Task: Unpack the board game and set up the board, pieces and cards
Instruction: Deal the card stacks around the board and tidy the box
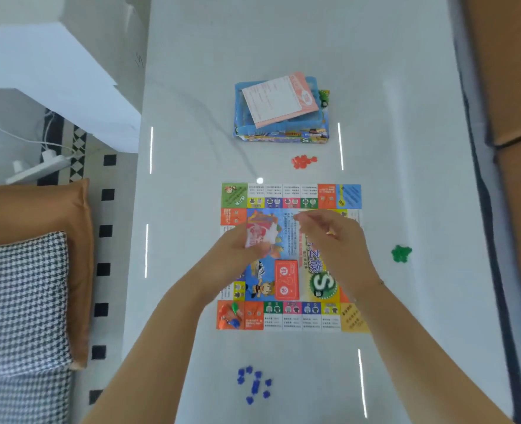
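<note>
Both bare forearms are extended from the bottom of the frame toward its centre. The left hand (237,249) is curled, pinching something pale. The right hand (332,237) is held just beside it, fingers loosely bent.

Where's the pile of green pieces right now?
In the head view, the green pieces lie on the white table just right of the game board, beyond the right hand.

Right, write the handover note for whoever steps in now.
Left hand holds a pink card stack over the board; right hand hovers beside it, holding nothing visible.
Done: board flat, red card deck on its centre, red pieces beyond it, green pieces right, blue pieces near.
Left: place the pink stack; empty the box, papers still on it.
</note>
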{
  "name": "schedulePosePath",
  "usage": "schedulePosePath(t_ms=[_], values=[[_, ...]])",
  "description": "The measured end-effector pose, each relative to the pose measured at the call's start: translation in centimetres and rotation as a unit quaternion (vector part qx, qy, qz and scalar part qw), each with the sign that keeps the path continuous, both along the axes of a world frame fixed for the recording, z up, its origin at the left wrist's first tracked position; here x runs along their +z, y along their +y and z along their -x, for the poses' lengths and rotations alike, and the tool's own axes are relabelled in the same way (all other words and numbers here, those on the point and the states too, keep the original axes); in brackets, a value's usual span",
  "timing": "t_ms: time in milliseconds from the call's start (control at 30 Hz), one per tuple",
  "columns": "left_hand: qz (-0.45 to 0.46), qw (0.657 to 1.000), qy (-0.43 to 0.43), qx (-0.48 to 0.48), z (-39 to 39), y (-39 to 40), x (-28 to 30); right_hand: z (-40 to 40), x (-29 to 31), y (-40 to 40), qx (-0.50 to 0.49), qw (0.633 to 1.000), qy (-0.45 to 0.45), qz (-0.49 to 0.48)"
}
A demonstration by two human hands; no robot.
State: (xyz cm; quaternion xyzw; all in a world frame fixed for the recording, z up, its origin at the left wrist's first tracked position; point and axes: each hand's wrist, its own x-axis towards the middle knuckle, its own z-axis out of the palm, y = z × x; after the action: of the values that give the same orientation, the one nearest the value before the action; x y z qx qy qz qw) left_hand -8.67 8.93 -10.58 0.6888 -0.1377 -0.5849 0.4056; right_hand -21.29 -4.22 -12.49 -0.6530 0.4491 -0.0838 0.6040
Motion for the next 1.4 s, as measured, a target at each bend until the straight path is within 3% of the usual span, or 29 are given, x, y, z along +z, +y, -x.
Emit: schedulePosePath(t_ms=[200, 433, 667, 867, 1067, 1400], values=[[-0.009, 0.999, 0.038, -0.02, 5.7, 4.9, 1.1, 4.3, 2.2, 5.5, 0.129, 0.991, 0.021, 0.038], [0.009, 0.996, 0.067, -0.059, 9.7, 10.4, 2.6, 8.1, 3.4, 12.0, 0.098, 0.995, 0.012, 0.019], [0.009, 0.992, 0.129, -0.009, 11.3, 14.2, 2.9, 9.9, 3.5, 15.6, 0.108, 0.991, 0.017, 0.071], [0.017, 0.991, 0.123, 0.05, 12.1, 15.2, 2.2, 10.4, 3.2, 16.3, 0.103, 0.991, 0.029, 0.084], [0.003, 0.992, 0.099, 0.075, 12.8, 15.0, 1.9, 11.0, 2.9, 15.6, 0.083, 0.996, 0.025, -0.005], [-0.02, 0.991, 0.084, 0.101, 13.9, 13.7, 1.0, 11.8, 1.6, 14.2, 0.098, 0.994, 0.041, -0.036]])
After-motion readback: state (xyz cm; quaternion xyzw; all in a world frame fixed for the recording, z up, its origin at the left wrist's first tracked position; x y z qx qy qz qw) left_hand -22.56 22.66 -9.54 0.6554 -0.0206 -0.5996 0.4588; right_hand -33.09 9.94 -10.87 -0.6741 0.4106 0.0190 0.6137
